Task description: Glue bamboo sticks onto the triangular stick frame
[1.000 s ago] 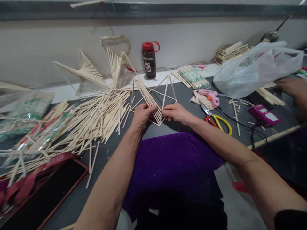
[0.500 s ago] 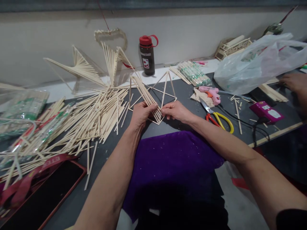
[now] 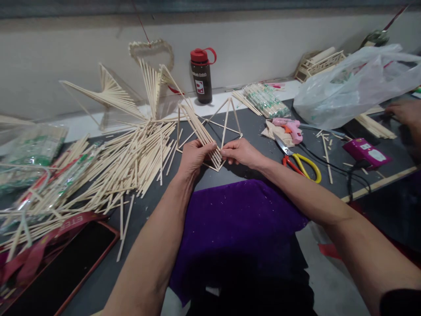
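Note:
A frame of thin wooden sticks (image 3: 200, 129) stands on the dark tabletop, with several sticks laid side by side across its left part. My left hand (image 3: 196, 157) is closed on these slanting sticks, thumb on top near their lower ends. Pinched fingers of my right hand (image 3: 239, 152) meet the frame's near right side, close to its front corner. Whatever lies between those fingertips is mostly hidden. Behind my right hand rises a triangular part of the frame (image 3: 226, 118).
Loose sticks (image 3: 131, 153) lie heaped at left, near a phone (image 3: 66, 272). A bottle (image 3: 201, 79) stands at the back. Scissors (image 3: 297, 162), a pink glue gun (image 3: 289, 127), a purple box (image 3: 366, 153) and a plastic bag (image 3: 348, 87) lie right. Another person's hand (image 3: 404, 112) shows there.
Both my hands keep their places on the stick frame. The view has shifted very slightly. At the far right, the other person's hand has moved a little.

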A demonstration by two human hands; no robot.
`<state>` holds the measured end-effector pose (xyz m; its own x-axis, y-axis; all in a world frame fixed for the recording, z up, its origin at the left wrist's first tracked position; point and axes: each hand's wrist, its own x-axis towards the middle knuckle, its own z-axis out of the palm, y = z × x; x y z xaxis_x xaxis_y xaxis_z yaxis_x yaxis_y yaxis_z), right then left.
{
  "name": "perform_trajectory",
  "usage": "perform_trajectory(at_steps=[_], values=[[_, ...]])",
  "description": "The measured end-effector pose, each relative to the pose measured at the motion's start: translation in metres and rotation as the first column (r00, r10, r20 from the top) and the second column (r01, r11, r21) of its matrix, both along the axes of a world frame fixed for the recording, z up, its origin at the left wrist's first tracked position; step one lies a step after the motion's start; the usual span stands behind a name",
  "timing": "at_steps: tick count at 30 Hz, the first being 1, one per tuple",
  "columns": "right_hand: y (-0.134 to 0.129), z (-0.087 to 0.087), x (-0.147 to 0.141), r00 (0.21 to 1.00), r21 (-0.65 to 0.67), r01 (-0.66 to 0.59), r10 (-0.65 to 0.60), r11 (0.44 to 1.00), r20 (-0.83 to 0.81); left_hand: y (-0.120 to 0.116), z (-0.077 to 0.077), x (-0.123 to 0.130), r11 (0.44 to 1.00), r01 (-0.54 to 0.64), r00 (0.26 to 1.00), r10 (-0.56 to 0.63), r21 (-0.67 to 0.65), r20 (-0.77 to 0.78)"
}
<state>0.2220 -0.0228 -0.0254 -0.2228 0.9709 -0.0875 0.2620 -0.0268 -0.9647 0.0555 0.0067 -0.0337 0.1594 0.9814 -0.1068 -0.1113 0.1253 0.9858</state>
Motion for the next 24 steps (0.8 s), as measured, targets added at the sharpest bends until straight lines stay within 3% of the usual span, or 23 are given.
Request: perform_trajectory(at_steps=[6, 10, 14, 24], values=[[-0.002, 0.004, 0.000, 1.000, -0.005, 0.000, 0.001, 1.000, 0.022, 0.000, 0.000, -0.003, 1.000, 0.008, 1.000, -0.007, 0.008, -0.026], [-0.006, 0.019, 0.016, 0.994, 0.059, -0.004, -0.002, 0.998, 0.105, -0.001, 0.007, -0.007, 0.998, 0.041, 0.999, -0.040, 0.046, -0.020], [-0.010, 0.030, 0.032, 0.998, 0.100, 0.022, -0.027, 0.995, 0.053, -0.003, 0.011, -0.010, 0.997, 0.056, 0.998, -0.055, 0.054, -0.030], [-0.009, 0.006, 0.008, 0.992, 0.035, -0.041, 0.037, 0.999, 0.122, -0.006, 0.007, -0.006, 0.994, 0.105, 0.994, -0.105, 0.023, 0.016]])
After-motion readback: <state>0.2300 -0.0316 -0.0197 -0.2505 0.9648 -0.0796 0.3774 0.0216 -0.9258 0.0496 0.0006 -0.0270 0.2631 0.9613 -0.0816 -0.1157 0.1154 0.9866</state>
